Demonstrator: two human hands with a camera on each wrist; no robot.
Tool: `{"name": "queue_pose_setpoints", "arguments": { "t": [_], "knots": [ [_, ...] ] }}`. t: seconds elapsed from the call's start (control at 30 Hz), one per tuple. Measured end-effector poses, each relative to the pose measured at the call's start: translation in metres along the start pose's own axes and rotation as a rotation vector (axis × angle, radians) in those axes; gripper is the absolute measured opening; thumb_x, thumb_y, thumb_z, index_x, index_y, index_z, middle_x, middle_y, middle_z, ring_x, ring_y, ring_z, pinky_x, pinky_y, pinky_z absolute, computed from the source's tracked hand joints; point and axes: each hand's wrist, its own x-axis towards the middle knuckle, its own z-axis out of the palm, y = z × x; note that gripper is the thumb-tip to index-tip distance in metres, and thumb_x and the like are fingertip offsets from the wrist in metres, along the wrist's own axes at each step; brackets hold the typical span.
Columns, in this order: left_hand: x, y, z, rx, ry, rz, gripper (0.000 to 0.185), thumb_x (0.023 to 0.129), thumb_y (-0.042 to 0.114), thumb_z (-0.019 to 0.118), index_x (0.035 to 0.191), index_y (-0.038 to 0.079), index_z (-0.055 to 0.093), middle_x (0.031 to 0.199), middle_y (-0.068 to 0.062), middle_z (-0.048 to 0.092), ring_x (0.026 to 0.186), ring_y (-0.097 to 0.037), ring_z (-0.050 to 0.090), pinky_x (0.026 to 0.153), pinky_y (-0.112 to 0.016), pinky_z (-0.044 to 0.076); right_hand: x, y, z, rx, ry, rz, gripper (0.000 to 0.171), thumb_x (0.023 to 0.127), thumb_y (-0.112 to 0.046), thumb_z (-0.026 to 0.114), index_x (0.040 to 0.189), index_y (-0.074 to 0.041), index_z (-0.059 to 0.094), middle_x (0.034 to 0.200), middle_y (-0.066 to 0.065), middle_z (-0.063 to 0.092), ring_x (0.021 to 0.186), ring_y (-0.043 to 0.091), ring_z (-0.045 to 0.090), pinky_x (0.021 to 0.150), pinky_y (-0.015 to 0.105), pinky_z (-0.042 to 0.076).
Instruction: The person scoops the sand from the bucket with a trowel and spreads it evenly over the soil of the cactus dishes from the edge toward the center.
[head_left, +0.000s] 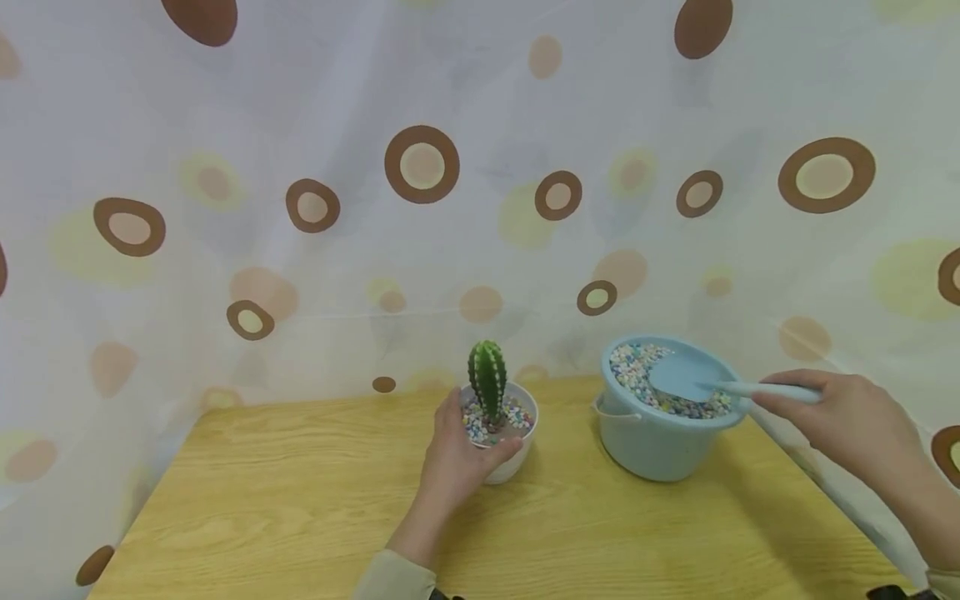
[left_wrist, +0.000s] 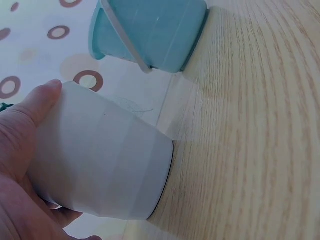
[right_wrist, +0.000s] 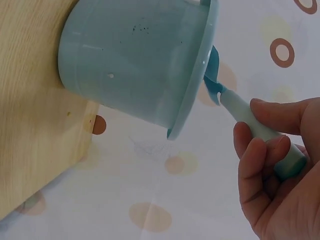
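A small green cactus stands upright in a white pot on the table, with multicoloured pebbles around its base. My left hand grips this pot, thumb on the near side and fingers round the left. At the right, a light blue bucket holds many coloured pebbles. My right hand holds a light blue toy shovel by its handle, fingers curled round it in the right wrist view. The shovel's blade lies over the pebbles inside the bucket's rim.
The wooden table carries the pot and the bucket, which stands to the right of the pot near the back edge. A white bucket handle hangs down its side. Behind the table hangs a curtain with brown circles.
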Motion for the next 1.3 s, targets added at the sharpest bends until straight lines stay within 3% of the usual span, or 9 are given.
{"name": "queue_pose_setpoints", "arguments": {
  "t": [0.23, 0.43, 0.73, 1.0, 1.3],
  "knots": [
    [0.0, 0.0, 0.001, 0.001, -0.006, -0.009, 0.12, 0.087, 0.048, 0.095, 0.172, 0.0, 0.025, 0.171, -0.027, 0.034, 0.145, -0.051, 0.052, 0.114, -0.069, 0.047, 0.002, 0.003, -0.016, -0.018, -0.041, -0.035, 0.061, 0.111, -0.051, 0.064, 0.137, 0.004, 0.07, 0.092, 0.01, 0.076, 0.064, 0.022, 0.063, 0.055, 0.038, 0.043],
    [0.001, -0.001, 0.001, -0.005, -0.008, -0.024, 0.121, 0.086, 0.049, 0.095, 0.172, 0.002, 0.025, 0.171, -0.027, 0.034, 0.145, -0.051, 0.051, 0.114, -0.069, 0.046, 0.006, 0.003, -0.022, -0.02, -0.078, -0.069, 0.06, 0.111, -0.048, 0.065, 0.136, 0.007, 0.07, 0.093, 0.004, 0.078, 0.064, 0.024, 0.057, 0.053, 0.037, 0.041],
    [0.002, -0.002, 0.0, -0.012, -0.006, -0.022, 0.12, 0.086, 0.049, 0.095, 0.172, 0.002, 0.025, 0.171, -0.026, 0.034, 0.148, -0.049, 0.049, 0.116, -0.068, 0.045, 0.017, 0.006, -0.032, 0.005, -0.15, -0.072, 0.053, 0.111, -0.047, 0.067, 0.132, 0.001, 0.075, 0.092, 0.001, 0.068, 0.064, 0.022, 0.055, 0.058, 0.034, 0.04],
    [0.004, 0.0, 0.0, -0.012, -0.012, -0.022, 0.121, 0.087, 0.05, 0.094, 0.173, 0.002, 0.024, 0.172, -0.027, 0.033, 0.149, -0.049, 0.047, 0.118, -0.067, 0.044, 0.018, 0.003, -0.043, 0.011, -0.193, -0.075, 0.047, 0.111, -0.043, 0.067, 0.126, 0.0, 0.078, 0.096, 0.002, 0.07, 0.072, 0.024, 0.061, 0.061, 0.034, 0.049],
    [0.0, -0.001, 0.002, -0.004, -0.009, -0.027, 0.122, 0.087, 0.051, 0.094, 0.172, 0.0, 0.023, 0.172, -0.027, 0.032, 0.15, -0.05, 0.046, 0.118, -0.068, 0.043, 0.018, -0.001, -0.032, 0.059, -0.224, -0.087, 0.042, 0.11, -0.036, 0.069, 0.124, 0.003, 0.077, 0.096, 0.007, 0.069, 0.071, 0.025, 0.059, 0.063, 0.037, 0.051]
  ]
}}
